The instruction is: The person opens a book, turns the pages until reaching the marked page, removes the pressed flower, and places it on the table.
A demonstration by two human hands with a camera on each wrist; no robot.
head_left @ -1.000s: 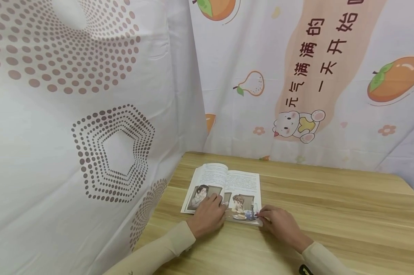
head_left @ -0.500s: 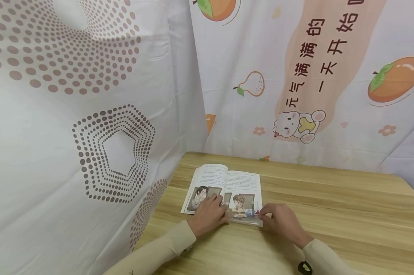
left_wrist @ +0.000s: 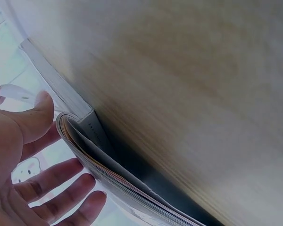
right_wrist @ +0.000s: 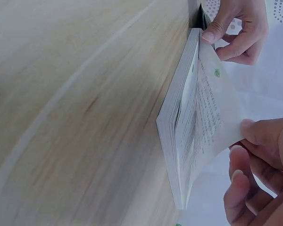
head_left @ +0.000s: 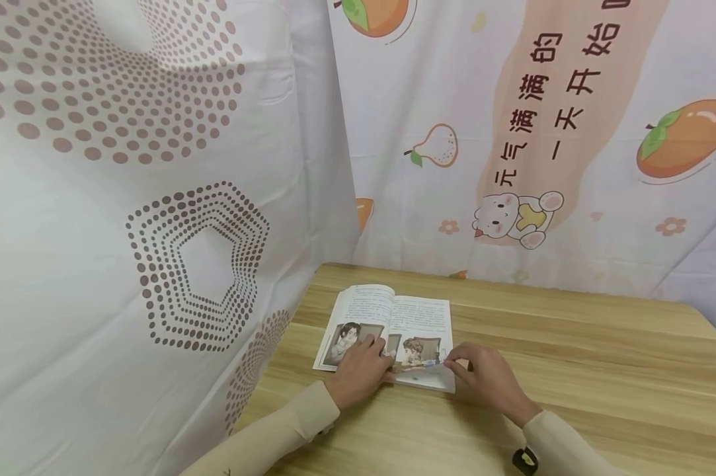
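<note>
An open book (head_left: 363,303) with printed text and coloured pictures lies on the wooden table. Over the lower left page and the centre fold rests my left hand (head_left: 360,371); in the left wrist view its extended fingers (left_wrist: 54,176) lie along the book's curved pages. My right hand (head_left: 490,382) pinches the lower right corner of the right-hand page (right_wrist: 217,106) between thumb and finger. That page is lifted and bowed off the stack, as the right wrist view shows. The book's lower middle is hidden under my left hand.
The wooden table (head_left: 572,350) extends right and toward me. A white dotted cloth (head_left: 96,264) hangs at the left, close to the book. Another cloth with printed fruit (head_left: 417,218) hangs behind the table. A dark watch-like band (head_left: 525,461) is at my right wrist.
The right-hand page's lower corner has come up off the book, in my right hand's pinch. My right hand has shifted slightly up and back. My left hand has stayed almost still.
</note>
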